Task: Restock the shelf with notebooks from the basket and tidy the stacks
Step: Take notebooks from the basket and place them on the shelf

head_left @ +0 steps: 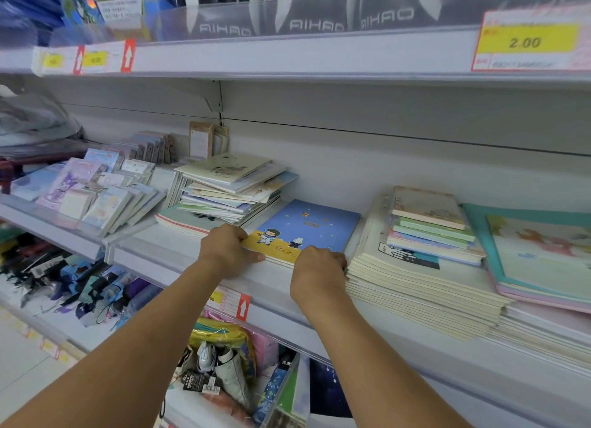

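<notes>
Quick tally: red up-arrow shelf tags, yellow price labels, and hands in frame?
Red up-arrow tags: 3
Yellow price labels: 4
Hands, left hand and right hand, both on the blue-and-yellow notebook stack: 2
Total: 9

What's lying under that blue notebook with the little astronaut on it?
Under the blue notebook a few more notebook edges show at its front, between the left hand and right hand. Their covers are hidden, and so is their number.
</notes>
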The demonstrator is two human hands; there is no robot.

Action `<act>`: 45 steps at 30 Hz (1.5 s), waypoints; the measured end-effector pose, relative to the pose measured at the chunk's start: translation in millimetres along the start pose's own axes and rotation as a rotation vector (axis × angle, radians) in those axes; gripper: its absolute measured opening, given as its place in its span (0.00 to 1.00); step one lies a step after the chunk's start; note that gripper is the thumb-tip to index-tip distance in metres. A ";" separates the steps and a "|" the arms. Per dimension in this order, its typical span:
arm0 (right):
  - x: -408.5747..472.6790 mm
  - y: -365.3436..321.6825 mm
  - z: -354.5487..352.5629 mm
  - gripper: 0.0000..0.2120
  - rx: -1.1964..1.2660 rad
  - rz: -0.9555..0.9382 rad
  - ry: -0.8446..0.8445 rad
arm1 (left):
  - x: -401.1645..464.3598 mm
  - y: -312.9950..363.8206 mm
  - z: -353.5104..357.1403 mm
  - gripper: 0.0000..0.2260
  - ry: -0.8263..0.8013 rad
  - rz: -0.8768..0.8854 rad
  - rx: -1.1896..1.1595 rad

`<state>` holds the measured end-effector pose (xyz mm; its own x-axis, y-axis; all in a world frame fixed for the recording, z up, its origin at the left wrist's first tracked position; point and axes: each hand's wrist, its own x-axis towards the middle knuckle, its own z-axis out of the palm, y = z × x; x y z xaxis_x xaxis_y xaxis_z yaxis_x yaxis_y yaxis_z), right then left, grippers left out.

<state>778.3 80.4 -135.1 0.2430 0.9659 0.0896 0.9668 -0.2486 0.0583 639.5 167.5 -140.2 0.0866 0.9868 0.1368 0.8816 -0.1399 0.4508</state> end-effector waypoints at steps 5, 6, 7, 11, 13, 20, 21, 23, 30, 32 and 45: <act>-2.1 -1.7 -3.6 0.06 -0.017 -0.028 -0.049 | 7.6 -2.3 3.0 0.24 -0.081 -0.011 -0.015; -2.4 -1.9 -4.1 0.06 -0.029 -0.025 -0.055 | 9.4 -2.8 4.2 0.23 -0.075 -0.010 -0.006; -2.3 -1.6 -3.5 0.07 -0.030 -0.016 -0.060 | 9.9 -3.1 5.0 0.20 -0.063 -0.007 0.003; -7.8 -3.0 -7.8 0.05 0.186 0.101 -0.100 | 2.2 -1.9 1.7 0.28 -0.033 0.017 -0.062; -19.5 -2.7 -12.2 0.20 0.373 0.134 -0.039 | -13.1 -4.8 -4.4 0.29 0.055 0.114 -0.109; -143.6 -41.9 70.0 0.05 1.105 -0.537 0.510 | -177.7 -101.0 29.9 0.06 0.417 0.044 -0.457; -161.7 -52.4 105.7 0.05 1.133 -0.534 0.295 | -211.7 -130.4 53.8 0.06 0.358 -0.115 -0.460; -194.2 -73.9 189.3 0.05 1.041 -0.465 -0.248 | -284.6 -185.4 101.0 0.07 0.130 -0.460 -0.449; -305.7 -69.3 332.5 0.41 0.701 0.047 -1.084 | -455.6 -248.3 185.4 0.15 -0.216 -1.392 -0.735; -308.5 -68.0 341.4 0.41 0.778 0.259 -1.162 | -459.8 -243.6 182.9 0.18 -0.242 -1.422 -0.860; -306.8 -75.4 373.0 0.24 0.938 0.536 -1.361 | -461.3 -235.7 180.3 0.20 -0.426 -1.360 -0.949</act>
<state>660.2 -170.2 -537.9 -0.0645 0.2849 -0.9564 0.3569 -0.8884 -0.2887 475.5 -240.0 -468.6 -0.1891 0.3556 -0.9153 -0.1309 0.9147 0.3824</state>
